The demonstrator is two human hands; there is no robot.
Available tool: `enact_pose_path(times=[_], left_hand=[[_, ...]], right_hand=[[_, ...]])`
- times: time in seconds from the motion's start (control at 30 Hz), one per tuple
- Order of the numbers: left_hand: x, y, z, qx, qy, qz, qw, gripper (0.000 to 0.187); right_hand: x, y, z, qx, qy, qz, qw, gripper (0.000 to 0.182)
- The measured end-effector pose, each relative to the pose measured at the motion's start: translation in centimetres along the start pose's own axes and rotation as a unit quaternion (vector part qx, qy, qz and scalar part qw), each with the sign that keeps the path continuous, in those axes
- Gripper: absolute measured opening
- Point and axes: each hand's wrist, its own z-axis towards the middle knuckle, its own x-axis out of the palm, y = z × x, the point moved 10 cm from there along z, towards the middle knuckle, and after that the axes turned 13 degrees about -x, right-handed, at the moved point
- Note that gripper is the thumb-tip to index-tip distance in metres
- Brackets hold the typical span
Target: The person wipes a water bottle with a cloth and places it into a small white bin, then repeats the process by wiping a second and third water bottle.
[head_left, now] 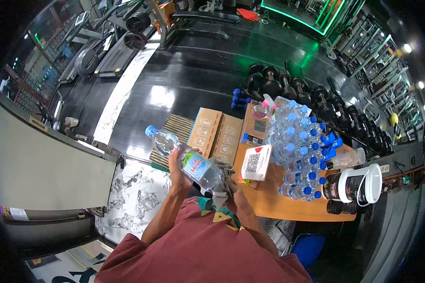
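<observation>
A clear plastic water bottle (pixel 193 162) with a blue cap and a Le Minerale label lies tilted across my hands, above the floor and in front of my body. My left hand (pixel 177 172) wraps round its middle, by the label. Around the bottle's base, my right hand (pixel 231 191) grips a grey cloth (pixel 221 188) pressed against the plastic. Part of the right hand's fingers is hidden behind the cloth. Close by on the right, a white card with a QR code (pixel 256 162) stands on the wooden table (pixel 269 205).
Several blue-capped water bottles (pixel 293 137) stand grouped on the table. A white tub (pixel 366 184) and a clear shaker (pixel 349 159) are at its right end. Cardboard boxes (pixel 205 129) sit left of the table. Dumbbells (pixel 323 101) line a rack behind; treadmills (pixel 115 56) stand far left.
</observation>
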Motion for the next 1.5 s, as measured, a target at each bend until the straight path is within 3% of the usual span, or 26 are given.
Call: enact_pose_path(times=[0.07, 0.1, 0.17, 0.3, 0.33, 0.37, 0.4, 0.43, 0.47, 0.53, 0.6, 0.67, 0.73, 0.83, 0.87, 0.93, 1.0, 1.07, 1.1, 1.13, 1.2, 1.23, 1.33, 1.37, 1.47, 1.5], left_hand=[[-0.8, 0.0, 1.1, 0.026, 0.025, -0.010, 0.999, 0.049], [-1.5, -0.7, 1.2, 0.072, 0.011, -0.021, 0.997, 0.044], [-1.9, -1.7, 0.9, 0.135, -0.005, -0.050, 0.990, 0.031], [-1.8, -3.1, 0.8, 0.160, -0.026, -0.037, 0.986, 0.034], [-1.5, -2.1, 1.3, 0.104, -0.010, -0.084, 0.991, 0.037], [-1.1, -1.0, 1.6, 0.045, 0.007, -0.131, 0.990, 0.039], [-0.1, -0.8, 1.2, 0.044, 0.006, -0.132, 0.990, 0.039], [0.8, 0.0, 0.8, 0.012, -0.016, -0.163, 0.986, 0.042], [1.1, 0.9, 0.7, -0.020, -0.037, -0.193, 0.980, 0.044], [1.0, 1.7, 1.9, -0.044, 0.025, -0.172, 0.984, 0.043], [1.5, 2.4, 1.7, -0.098, 0.029, -0.146, 0.984, 0.041], [1.2, 2.5, 1.1, -0.080, -0.001, -0.130, 0.988, 0.043], [0.6, 3.3, 0.9, -0.102, -0.025, -0.156, 0.982, 0.046], [0.6, 3.9, 0.5, -0.133, -0.012, -0.184, 0.974, 0.049], [0.7, 4.2, 0.5, -0.145, -0.005, -0.200, 0.969, 0.049], [0.4, 4.3, 0.8, -0.142, 0.001, -0.197, 0.970, 0.048], [0.4, 4.4, 1.1, -0.136, -0.015, -0.184, 0.973, 0.047], [0.4, 4.2, 1.2, -0.126, -0.011, -0.141, 0.982, 0.046], [0.4, 4.6, 1.3, -0.140, -0.006, -0.119, 0.983, 0.046], [0.3, 4.9, 1.3, -0.154, -0.001, -0.098, 0.983, 0.046], [-0.2, 5.2, 1.6, -0.154, -0.007, -0.117, 0.981, 0.047], [-0.6, 5.5, 1.5, -0.158, -0.015, -0.135, 0.978, 0.047], [-1.1, 5.9, 1.1, -0.171, -0.022, -0.144, 0.974, 0.049], [-1.2, 6.2, 1.3, -0.174, -0.022, -0.140, 0.974, 0.049], [-1.6, 6.9, 1.2, -0.179, -0.033, -0.137, 0.974, 0.049], [-1.5, 6.9, 1.2, -0.176, -0.041, -0.148, 0.972, 0.048]], right_hand=[[-0.2, -1.0, -0.6, 0.075, -0.153, -0.010, 0.985, 0.036], [1.3, -0.7, -0.9, 0.074, -0.153, -0.010, 0.985, 0.036], [1.2, -0.2, -2.4, 0.090, -0.263, -0.074, 0.958, 0.039], [2.8, 1.3, -2.8, 0.039, -0.170, -0.027, 0.984, 0.039], [3.0, 4.2, -2.6, -0.069, -0.155, -0.218, 0.961, 0.038], [4.6, 7.1, -2.9, -0.175, -0.132, -0.398, 0.891, 0.038], [6.9, 9.2, -3.7, -0.272, -0.104, -0.559, 0.776, 0.039], [9.2, 8.7, -2.7, -0.333, -0.014, -0.532, 0.778, 0.039], [14.1, 8.7, -3.1, -0.401, 0.074, -0.726, 0.554, 0.043], [17.3, 6.2, -2.2, -0.404, 0.180, -0.795, 0.415, 0.046], [16.6, 6.2, -2.5, -0.441, 0.183, -0.768, 0.427, 0.049], [14.9, 7.2, -2.9, -0.504, 0.195, -0.706, 0.458, 0.049], [13.0, 7.4, -2.5, -0.477, 0.177, -0.744, 0.432, 0.046], [3.8, 8.9, -0.3, -0.323, 0.000, -0.680, 0.658, 0.043], [4.6, 8.7, -0.3, -0.323, 0.001, -0.679, 0.659, 0.043], [9.9, 9.8, -3.2, -0.444, -0.025, -0.749, 0.492, 0.040], [12.4, 7.9, -3.3, -0.433, 0.102, -0.688, 0.573, 0.035], [17.1, 6.0, -3.8, -0.447, 0.206, -0.766, 0.414, 0.038], [16.6, 5.2, -3.6, -0.456, 0.204, -0.784, 0.370, 0.039], [15.5, 4.9, -3.6, -0.454, 0.203, -0.784, 0.371, 0.039], [12.5, 6.6, -3.7, -0.496, 0.155, -0.736, 0.434, 0.036], [9.5, 7.1, -3.0, -0.454, 0.110, -0.753, 0.463, 0.035], [8.7, 9.5, -1.7, -0.352, 0.020, -0.806, 0.476, 0.034], [8.5, 10.0, -1.8, -0.374, -0.002, -0.763, 0.527, 0.033], [11.0, 9.5, -4.2, -0.418, -0.034, -0.774, 0.475, 0.033], [12.8, 8.6, -4.5, -0.422, 0.008, -0.761, 0.493, 0.036]])
